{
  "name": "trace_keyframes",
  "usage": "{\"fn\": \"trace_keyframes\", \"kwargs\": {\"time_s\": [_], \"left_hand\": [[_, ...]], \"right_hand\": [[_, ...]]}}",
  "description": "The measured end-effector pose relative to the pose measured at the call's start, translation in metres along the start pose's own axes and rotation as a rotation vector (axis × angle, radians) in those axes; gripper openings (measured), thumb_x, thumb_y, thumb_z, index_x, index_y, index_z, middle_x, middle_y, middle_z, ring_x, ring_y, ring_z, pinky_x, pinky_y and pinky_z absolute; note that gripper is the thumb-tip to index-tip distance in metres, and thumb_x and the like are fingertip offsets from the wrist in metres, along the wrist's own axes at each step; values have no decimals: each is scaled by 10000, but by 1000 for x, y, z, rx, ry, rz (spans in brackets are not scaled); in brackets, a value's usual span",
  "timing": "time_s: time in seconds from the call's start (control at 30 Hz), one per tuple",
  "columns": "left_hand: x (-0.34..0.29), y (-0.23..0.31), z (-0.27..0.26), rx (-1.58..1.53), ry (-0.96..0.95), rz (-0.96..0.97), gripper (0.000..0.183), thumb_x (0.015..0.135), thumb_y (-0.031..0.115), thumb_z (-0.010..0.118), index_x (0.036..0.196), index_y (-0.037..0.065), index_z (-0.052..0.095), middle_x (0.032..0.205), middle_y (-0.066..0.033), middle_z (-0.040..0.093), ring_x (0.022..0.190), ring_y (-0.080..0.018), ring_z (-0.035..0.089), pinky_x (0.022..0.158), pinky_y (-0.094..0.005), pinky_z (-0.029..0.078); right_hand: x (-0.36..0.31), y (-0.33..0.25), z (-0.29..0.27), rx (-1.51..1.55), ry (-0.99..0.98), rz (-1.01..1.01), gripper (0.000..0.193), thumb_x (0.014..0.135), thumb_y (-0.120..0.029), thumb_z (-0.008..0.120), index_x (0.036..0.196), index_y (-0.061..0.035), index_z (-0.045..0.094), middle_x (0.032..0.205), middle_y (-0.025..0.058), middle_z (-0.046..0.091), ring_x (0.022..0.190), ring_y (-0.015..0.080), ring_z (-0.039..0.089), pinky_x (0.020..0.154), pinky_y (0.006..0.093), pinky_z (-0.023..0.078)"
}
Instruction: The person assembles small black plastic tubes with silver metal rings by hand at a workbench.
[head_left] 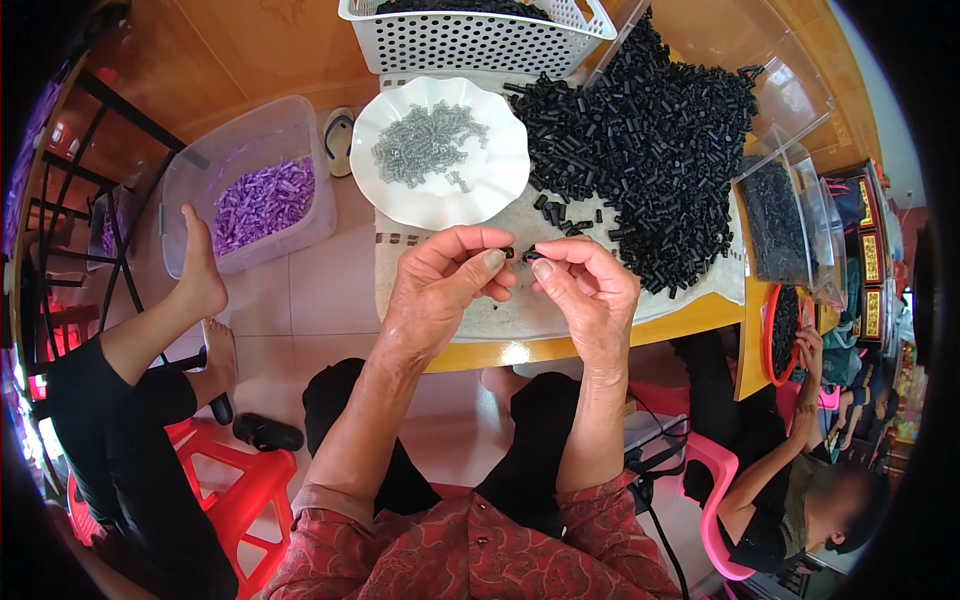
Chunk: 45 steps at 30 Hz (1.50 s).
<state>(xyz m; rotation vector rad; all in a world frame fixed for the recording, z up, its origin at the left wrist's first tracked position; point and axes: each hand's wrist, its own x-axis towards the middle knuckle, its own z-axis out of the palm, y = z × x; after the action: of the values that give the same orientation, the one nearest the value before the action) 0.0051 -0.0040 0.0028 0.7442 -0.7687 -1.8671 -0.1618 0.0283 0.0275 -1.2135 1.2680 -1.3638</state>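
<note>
Both hands are raised close together over the near edge of the cloth-covered table. My left hand (pixel 455 275) pinches a small black plastic piece (pixel 510 252) between thumb and forefinger. Another small black plastic piece (pixel 531 254) is pinched in my right hand (pixel 590 285), and a narrow gap separates the two. Beyond my left hand stands a white scalloped plate (pixel 505 165) with a heap of small, clear or silvery coiled springs (pixel 425 140). To the right spreads a big pile of short black tubes (pixel 670 140), a few lying loose near my fingers.
A white perforated basket (pixel 480 45) of black pieces stands at the back. Clear plastic bins (pixel 785 215) flank the pile. A translucent tub (pixel 325 190) of purple pieces sits at left, near a person's bare foot (pixel 203 265). Another person at right holds a red-rimmed tray (pixel 768 335).
</note>
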Motion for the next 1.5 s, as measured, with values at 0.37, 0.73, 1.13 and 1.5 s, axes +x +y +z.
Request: {"fn": "trace_keyframes", "kwargs": {"time_s": [0.37, 0.73, 1.13, 1.5], "left_hand": [[0, -2, -2, -5, -39, 31, 190, 941, 26, 572, 1110, -13, 650, 878, -71, 664, 778, -119, 634, 707, -249, 545], [-1, -2, -1, 115, -92, 106, 249, 891, -28, 619, 1140, -22, 637, 902, -60, 667, 796, -102, 622, 764, -236, 521], [-2, 1, -1, 208, -59, 127, 193, 890, -30, 623, 1079, -13, 659, 917, -42, 668, 794, -89, 622, 730, -222, 525], [-4, 1, 0, 245, -56, 161, 165, 876, -63, 613, 1024, -18, 670, 885, -42, 667, 771, -89, 621, 718, -224, 527]], "right_hand": [[-1, 5, 7, -51, 1, -95, 132, 827, 53, 666, 957, 33, 658, 876, 45, 610, 757, 80, 558, 676, 215, 443], [-1, 6, 9, -144, 50, -165, 105, 800, 33, 688, 899, 22, 656, 796, 49, 629, 670, 88, 566, 605, 223, 446], [-2, 4, 10, -263, 7, -301, 132, 811, 68, 676, 937, 39, 649, 873, 62, 628, 721, 72, 553, 612, 191, 438], [-3, -7, 15, -372, 25, -363, 115, 798, 50, 692, 900, 17, 651, 816, 89, 641, 674, 123, 636, 591, 241, 529]]}}
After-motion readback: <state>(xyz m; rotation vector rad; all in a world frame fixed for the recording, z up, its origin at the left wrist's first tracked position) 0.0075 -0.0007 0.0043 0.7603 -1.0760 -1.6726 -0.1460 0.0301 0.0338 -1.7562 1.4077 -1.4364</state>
